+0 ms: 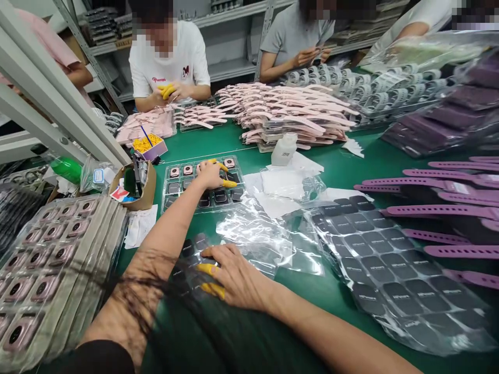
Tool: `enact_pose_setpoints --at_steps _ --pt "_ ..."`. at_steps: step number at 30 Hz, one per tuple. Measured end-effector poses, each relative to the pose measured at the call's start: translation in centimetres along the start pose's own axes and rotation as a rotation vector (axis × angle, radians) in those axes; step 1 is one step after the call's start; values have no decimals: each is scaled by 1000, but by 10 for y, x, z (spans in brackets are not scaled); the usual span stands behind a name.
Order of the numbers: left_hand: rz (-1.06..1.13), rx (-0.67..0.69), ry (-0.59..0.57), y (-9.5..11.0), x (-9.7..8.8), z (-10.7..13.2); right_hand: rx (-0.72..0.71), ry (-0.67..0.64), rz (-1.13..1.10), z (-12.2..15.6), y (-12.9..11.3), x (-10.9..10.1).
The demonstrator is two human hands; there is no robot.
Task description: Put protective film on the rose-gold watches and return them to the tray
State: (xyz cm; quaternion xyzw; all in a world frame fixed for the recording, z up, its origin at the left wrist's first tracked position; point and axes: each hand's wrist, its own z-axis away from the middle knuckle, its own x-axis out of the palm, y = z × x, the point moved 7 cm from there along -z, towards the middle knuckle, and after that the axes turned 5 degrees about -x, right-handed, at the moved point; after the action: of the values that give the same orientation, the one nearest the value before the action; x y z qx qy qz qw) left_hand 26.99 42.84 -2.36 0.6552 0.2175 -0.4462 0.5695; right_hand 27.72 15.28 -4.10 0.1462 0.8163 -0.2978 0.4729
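Note:
My left hand [211, 174], with yellow finger cots, reaches over a clear plastic tray [167, 176] of watch cases. Its covered fingers are apart, on either side of a dark spot in the tray's right part; no firm grip shows. Pink-framed watch cases [187, 170] fill part of the back row, dark-faced ones [220, 196] the front. Nearer me, my right hand [237, 278] lies with fingers spread on a sheet of dark rounded squares [187, 248]. Two of its fingers wear yellow cots. Strands of dark hair blur across the foreground.
Stacked trays of pink watches [39, 257] stand at left, beside a cardboard box [145, 189]. A white bottle [284, 149], clear film [255, 231] and dark-square sheets [382, 259] lie right of centre. Purple straps [460, 210] jut in. Pink straps [288, 106] and co-workers are across the table.

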Motion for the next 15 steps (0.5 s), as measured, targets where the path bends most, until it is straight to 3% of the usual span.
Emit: enact_pose_setpoints --at_steps 5,9,15 --pt "-29 75 -17 20 -4 -31 8 4 63 -2 0 0" --pt "5 60 -64 33 2 -53 20 -28 157 -3 1 -4" --pt "242 87 -19 47 2 -61 3 -58 147 -4 1 -7"
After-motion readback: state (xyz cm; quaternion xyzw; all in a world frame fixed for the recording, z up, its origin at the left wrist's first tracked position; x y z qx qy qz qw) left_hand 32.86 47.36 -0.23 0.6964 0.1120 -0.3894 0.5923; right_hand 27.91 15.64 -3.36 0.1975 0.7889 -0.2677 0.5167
